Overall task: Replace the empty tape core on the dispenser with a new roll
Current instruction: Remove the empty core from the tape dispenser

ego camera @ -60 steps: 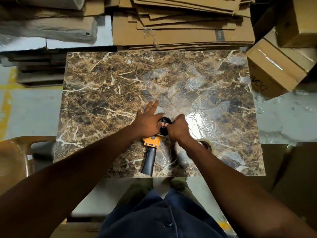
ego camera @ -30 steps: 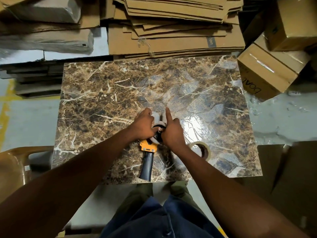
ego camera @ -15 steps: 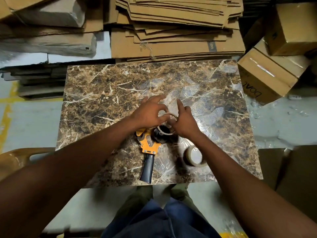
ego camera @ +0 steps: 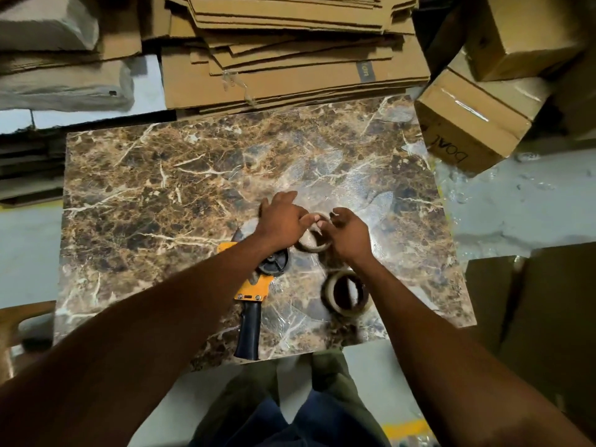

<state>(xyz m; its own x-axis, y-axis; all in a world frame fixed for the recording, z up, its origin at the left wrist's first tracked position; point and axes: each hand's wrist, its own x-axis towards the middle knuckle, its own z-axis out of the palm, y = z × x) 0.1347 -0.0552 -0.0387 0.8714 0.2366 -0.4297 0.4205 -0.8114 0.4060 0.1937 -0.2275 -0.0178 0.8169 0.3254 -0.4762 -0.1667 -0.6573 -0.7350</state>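
Note:
The orange tape dispenser (ego camera: 254, 287) with a black handle lies flat on the marble-patterned table (ego camera: 154, 195). Its black spool wheel (ego camera: 274, 264) is bare. Just beyond it, both my hands hold the empty brown tape core (ego camera: 314, 243) above the table. My left hand (ego camera: 282, 219) grips its left rim, my right hand (ego camera: 348, 233) its right rim. A new roll of tape (ego camera: 346, 293) lies flat on the table under my right forearm, to the right of the dispenser.
Flattened cardboard sheets (ego camera: 283, 56) are stacked beyond the table's far edge. Closed cardboard boxes (ego camera: 474, 117) sit at the far right. A brown plastic chair (ego camera: 19, 330) stands at the left. My legs are below the table's near edge.
The empty core came off the spool wheel. Both hands carried it up and to the right, away from the dispenser, which now lies with its wheel bare.

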